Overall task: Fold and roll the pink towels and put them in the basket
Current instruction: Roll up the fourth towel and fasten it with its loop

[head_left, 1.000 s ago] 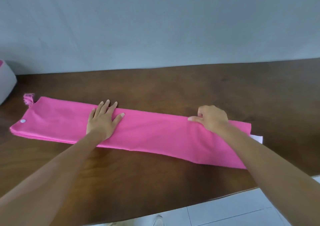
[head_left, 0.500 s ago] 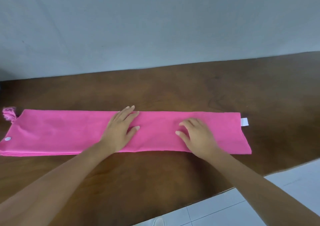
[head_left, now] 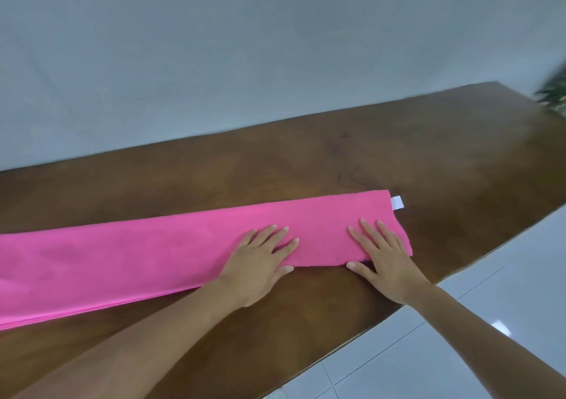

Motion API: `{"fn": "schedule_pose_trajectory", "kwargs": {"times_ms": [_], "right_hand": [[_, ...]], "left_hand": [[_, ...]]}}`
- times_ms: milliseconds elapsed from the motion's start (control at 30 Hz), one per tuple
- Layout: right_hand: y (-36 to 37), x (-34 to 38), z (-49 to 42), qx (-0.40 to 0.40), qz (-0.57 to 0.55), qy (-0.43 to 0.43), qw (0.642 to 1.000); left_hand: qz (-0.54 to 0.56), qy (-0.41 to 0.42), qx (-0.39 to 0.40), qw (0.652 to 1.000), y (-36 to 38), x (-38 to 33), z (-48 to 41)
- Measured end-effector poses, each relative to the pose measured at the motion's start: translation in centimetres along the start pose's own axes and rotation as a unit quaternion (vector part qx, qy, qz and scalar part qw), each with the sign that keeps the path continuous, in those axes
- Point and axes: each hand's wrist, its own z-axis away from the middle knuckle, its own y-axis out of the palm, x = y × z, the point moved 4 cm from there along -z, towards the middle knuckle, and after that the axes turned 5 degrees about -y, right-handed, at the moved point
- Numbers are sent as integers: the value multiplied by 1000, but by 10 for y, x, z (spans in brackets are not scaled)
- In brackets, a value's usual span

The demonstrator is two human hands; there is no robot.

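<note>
A: Where's the towel?

B: Pink towel [head_left: 153, 260] lies flat on the bench [head_left: 398, 153], folded into one long narrow strip. The left end runs out of view. The right end is square-cut and lies well short of the bench's right end. A white tag [head_left: 397, 202] sticks out at that end's far corner and lies on the wood.

A: Hands?

B: Both are down on the strip's right part, palms flat, fingers straight and spread, nothing gripped. They're apart, with a patch of pink between them. Left hand [head_left: 260, 263]: fingers point across the cloth, thumb lies along the near edge. Right hand [head_left: 386, 260] is close to the square end: fingers on the cloth, thumb tip on bare wood just off the near edge, heel of the palm off the towel.

A: Any part of it lifted?

B: No. The whole visible strip lies flat. Stacked layer edges show along the near side toward the left.

A: Surroundings?

B: Dark brown wood top, far side against a pale grey-blue wall [head_left: 245, 61]. White floor tiles [head_left: 459, 352] on the near right. Something green and blurred [head_left: 554, 92] sits past the far right end; can't tell what.
</note>
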Motion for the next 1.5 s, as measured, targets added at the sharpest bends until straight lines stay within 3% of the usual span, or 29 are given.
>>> {"fn": "schedule_pose_trajectory", "kwargs": {"times_ms": [133,333,533,667,733,800,933,1067,1333,1500], "right_hand": [[-5,-2,-2,-36,2,-6,999],[-41,-20,-23,-215,79,-49,972],[-111,-25,-84,-265,117,-115,950],[-167,-15,-97,-394,133,-186,890],[-175,-18,-86,-422,151,-211,869],[-159,-30,-67,-410,167,-228,867],[-68,-60,-21,-299,179,-276,896],[-17,-78,4,-268,120,-240,925],[-36,-79,8,-296,92,-228,923],[-25,-68,21,-249,58,-188,948]], "left_hand": [[24,-16,-9,1000,-11,1,-8],[61,-69,-148,985,-29,10,-13],[64,-93,-280,953,-49,24,-14],[132,-108,-376,911,-90,37,-14],[134,-88,-413,896,-97,35,-8],[116,-27,-394,912,-82,26,-4],[70,67,-272,957,-16,5,3],[90,46,-258,961,0,-3,5],[126,25,-229,965,-13,-4,6],[151,11,-169,974,-9,-7,7]]}}
